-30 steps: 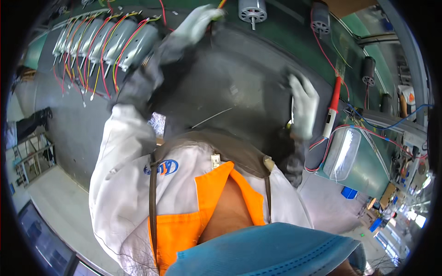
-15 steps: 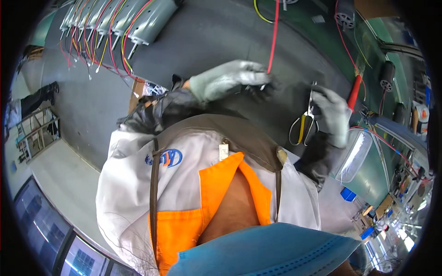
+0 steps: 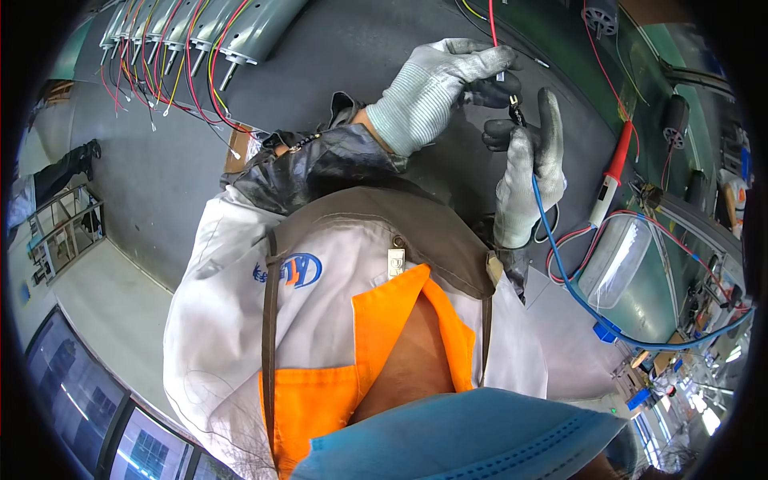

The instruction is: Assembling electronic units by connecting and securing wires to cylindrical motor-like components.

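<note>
My left hand (image 3: 436,92), in a grey-coated work glove, pinches the end of a red wire (image 3: 493,24) that comes down from the far side. A small pale tip of the wire shows below the fingers. Just to the right, my gloved right hand (image 3: 532,164) grips a blue cable (image 3: 552,224) whose dark clip-like end (image 3: 516,112) has a bright metal tip. The clip's exact kind is hard to make out. The two tips are close but apart. The cable loops from the right hand toward the right rim.
Several grey motors (image 3: 264,32) with coloured leads stand in a row at the far left. A red-and-white test probe (image 3: 614,172) lies right of my right hand. Beyond it are a dark cylindrical motor (image 3: 676,120) and a clear oblong case (image 3: 616,264).
Both hands have moved up and closer together. My right hand has left the yellow-handled snips, no longer plainly visible, and now holds the blue cable. The red-and-white probe shows more fully.
</note>
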A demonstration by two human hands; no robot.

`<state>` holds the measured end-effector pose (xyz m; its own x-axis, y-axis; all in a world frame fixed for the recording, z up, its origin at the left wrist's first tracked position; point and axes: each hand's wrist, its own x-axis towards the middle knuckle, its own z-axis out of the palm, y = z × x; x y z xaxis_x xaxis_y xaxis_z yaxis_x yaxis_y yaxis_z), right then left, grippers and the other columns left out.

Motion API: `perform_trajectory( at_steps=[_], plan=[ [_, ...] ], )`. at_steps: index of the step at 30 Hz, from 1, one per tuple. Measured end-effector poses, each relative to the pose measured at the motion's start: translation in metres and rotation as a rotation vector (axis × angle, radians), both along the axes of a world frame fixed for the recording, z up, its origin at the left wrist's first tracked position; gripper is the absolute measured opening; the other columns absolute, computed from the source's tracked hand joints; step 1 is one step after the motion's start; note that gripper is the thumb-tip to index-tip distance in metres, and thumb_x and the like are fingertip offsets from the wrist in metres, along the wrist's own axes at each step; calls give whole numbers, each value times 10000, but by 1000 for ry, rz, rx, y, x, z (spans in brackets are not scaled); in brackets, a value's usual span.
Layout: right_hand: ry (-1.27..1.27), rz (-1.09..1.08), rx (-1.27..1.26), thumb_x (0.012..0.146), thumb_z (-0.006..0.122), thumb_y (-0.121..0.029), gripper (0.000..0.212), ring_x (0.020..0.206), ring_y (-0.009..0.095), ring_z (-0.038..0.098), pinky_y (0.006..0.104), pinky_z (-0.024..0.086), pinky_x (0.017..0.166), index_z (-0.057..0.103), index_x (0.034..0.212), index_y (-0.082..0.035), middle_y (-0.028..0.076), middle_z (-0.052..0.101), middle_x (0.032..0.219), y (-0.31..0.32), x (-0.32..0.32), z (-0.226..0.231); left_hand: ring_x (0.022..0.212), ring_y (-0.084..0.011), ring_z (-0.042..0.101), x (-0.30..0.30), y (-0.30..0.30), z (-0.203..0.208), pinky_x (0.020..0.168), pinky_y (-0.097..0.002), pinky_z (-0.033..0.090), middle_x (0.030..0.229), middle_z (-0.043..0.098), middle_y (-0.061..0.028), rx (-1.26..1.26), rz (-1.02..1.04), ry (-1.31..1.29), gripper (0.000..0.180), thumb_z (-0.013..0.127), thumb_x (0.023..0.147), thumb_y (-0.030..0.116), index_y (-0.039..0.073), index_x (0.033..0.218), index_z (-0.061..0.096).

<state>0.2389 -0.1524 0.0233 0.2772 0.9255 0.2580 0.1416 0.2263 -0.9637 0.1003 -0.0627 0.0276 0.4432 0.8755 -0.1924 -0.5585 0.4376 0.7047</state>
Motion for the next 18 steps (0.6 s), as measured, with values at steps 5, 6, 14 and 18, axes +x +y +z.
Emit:
perform_trajectory(
  at_steps=[5, 6, 14, 18],
  plan=[
    [-176, -44, 124, 965, 566, -1, 582, 847, 173, 705, 297, 552, 844, 388, 1514, 73, 166, 736, 946, 2, -1, -10, 751, -83, 656, 9, -6, 7, 624, -217, 517, 848, 695, -18, -59, 42, 73, 261, 650, 1016, 267, 30, 1092, 727],
    [-133, 5, 74, 995, 603, -85, 583, 999, 227, 711, 288, 555, 831, 382, 1516, 53, 224, 560, 1434, -1, 1, -10, 736, -72, 643, 10, -8, 7, 617, -208, 508, 842, 690, -11, -60, 22, 60, 253, 649, 1017, 266, 36, 1085, 732],
    [-19, -85, 132, 963, 551, 23, 557, 1010, 190, 687, 323, 542, 912, 414, 1501, 73, 207, 662, 1253, 0, -16, -3, 723, -72, 627, 18, -19, 8, 645, -202, 514, 861, 681, -11, -53, -2, -23, 260, 642, 1022, 278, 37, 1085, 717],
    [-136, -188, 138, 967, 569, -14, 548, 1079, 194, 668, 322, 531, 934, 431, 1488, 82, 209, 635, 1331, -1, -16, 0, 728, -74, 629, 26, -25, 2, 667, -197, 515, 864, 685, -15, -112, 8, -14, 243, 634, 1027, 267, 35, 1036, 707]
  ],
)
